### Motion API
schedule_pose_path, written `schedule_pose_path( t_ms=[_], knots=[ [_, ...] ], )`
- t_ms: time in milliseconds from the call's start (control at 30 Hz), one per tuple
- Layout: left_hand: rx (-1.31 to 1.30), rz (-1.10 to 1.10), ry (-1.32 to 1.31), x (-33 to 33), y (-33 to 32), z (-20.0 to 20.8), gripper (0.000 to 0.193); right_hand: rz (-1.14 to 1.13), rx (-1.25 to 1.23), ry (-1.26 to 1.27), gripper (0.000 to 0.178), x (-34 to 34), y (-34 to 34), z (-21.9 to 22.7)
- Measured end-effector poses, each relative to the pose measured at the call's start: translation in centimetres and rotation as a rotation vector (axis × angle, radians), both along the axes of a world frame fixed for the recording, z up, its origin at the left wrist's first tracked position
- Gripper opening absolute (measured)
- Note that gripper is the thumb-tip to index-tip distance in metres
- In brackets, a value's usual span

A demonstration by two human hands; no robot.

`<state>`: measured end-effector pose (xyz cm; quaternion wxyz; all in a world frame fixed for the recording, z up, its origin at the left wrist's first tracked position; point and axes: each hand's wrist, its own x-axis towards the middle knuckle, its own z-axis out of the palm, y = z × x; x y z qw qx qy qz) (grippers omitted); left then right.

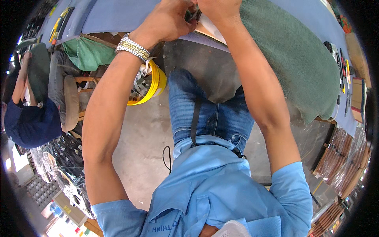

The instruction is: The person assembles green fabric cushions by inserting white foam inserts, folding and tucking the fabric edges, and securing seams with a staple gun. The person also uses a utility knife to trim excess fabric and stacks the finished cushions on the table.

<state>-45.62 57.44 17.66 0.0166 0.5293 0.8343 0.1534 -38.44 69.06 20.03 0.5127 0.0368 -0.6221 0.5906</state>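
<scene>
My left hand (pixel 169 19), with a metal watch (pixel 133 47) on its wrist, is at the top edge over the worktable. My right hand (pixel 221 11) is close beside it. The fingers of both are bent together, partly cut off by the picture's edge. A small dark piece (pixel 192 15) shows by the left hand's fingers; its kind cannot be made out. Below the right hand, a pale strip (pixel 205 28) lies along the table edge. A large dark green cloth (pixel 292 59) spreads over the table to the right of my right forearm.
A yellow bucket (pixel 158 82) of scraps stands on the floor below the left forearm. Green fabric (pixel 87 53) hangs left of it. Another person (pixel 33 120) sits at far left. Hand tools (pixel 61 24) lie upper left, more tools (pixel 345 73) at right. Wrapped brown stacks (pixel 341 160) stand lower right.
</scene>
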Motion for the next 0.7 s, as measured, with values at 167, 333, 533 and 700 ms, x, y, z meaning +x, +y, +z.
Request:
schedule_pose_path(
  t_ms=[167,333,533,700],
  knots=[
    [0.001,-0.013,-0.088,0.2,-0.2,0.4,0.037,0.106,-0.034,-0.018,0.022,0.5,0.6,-0.1],
    [0.229,-0.202,0.022,-1.5,-0.7,-2.0,0.038,0.027,0.082,0.018,0.023,-1.0,0.5,0.0],
    [0.065,-0.053,0.057,-0.8,-0.9,-1.2,0.037,-0.061,0.13,-0.226,0.025,-0.7,0.2,0.8],
    [0.198,0.001,-0.284,1.7,-1.5,-0.3,0.049,0.309,0.036,-0.065,0.016,3.9,5.4,-0.1]
  ],
)
